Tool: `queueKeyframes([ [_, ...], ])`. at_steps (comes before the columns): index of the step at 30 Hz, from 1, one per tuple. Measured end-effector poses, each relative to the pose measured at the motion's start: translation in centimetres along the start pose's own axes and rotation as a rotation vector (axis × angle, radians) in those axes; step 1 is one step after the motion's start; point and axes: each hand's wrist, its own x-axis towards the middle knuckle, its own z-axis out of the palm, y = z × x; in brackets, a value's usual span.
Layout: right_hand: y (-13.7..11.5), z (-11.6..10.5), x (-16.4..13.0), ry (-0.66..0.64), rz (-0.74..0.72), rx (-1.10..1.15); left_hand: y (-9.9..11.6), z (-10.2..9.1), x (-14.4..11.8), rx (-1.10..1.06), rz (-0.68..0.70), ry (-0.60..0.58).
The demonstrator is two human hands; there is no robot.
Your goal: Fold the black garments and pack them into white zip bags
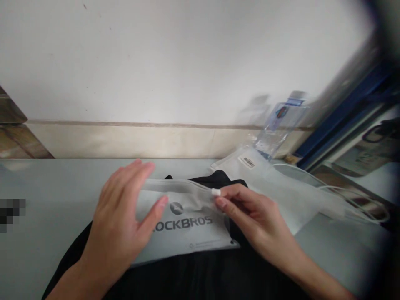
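Note:
A frosted zip bag [193, 233] printed "ROCKBROS" lies across black fabric [187, 275] in front of me. Its white zip slider [216, 192] is at the top right of the bag. My right hand [250, 212] pinches that slider between thumb and forefinger. Over the bag's left part is my left hand [125, 221], its thumb spread away from the fingers and nothing in its grasp. Whether its palm touches the bag, I cannot tell. What the bag contains cannot be made out.
Behind my right hand lies another frosted bag [265, 179] with a barcode label [246, 161]. A clear plastic package [278, 125] leans at the wall [175, 62]. A pale cable loop [350, 191] and a blue frame [343, 108] are at the right, on or beside the grey table [28, 179].

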Motion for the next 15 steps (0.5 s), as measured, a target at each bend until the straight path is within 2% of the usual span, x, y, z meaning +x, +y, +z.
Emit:
queueKeyframes([
  [2,-0.9,0.7,-0.8,-0.071,-0.149,-0.046,1.3,-0.3,-0.6,-0.001,0.288,-0.086],
  [4,-1.7,1.3,-1.4,-0.112,-0.314,-0.09,2.4,-0.3,-1.2,-0.045,0.394,-0.165],
  [6,-2.4,1.6,-1.7,-0.111,-0.423,-0.138,3.0,-0.1,-1.7,-0.077,0.382,-0.207],
  [8,-2.8,1.8,-1.9,-0.113,-0.469,-0.189,3.2,0.0,-1.9,-0.098,0.349,-0.253],
  [12,-3.3,1.6,-2.5,-0.107,-0.491,-0.243,2.8,-0.5,-1.1,-0.115,0.379,-0.277],
  [15,-3.7,0.7,-3.1,-0.03,-0.45,-0.272,1.7,-1.4,0.2,-0.091,0.38,-0.236],
])
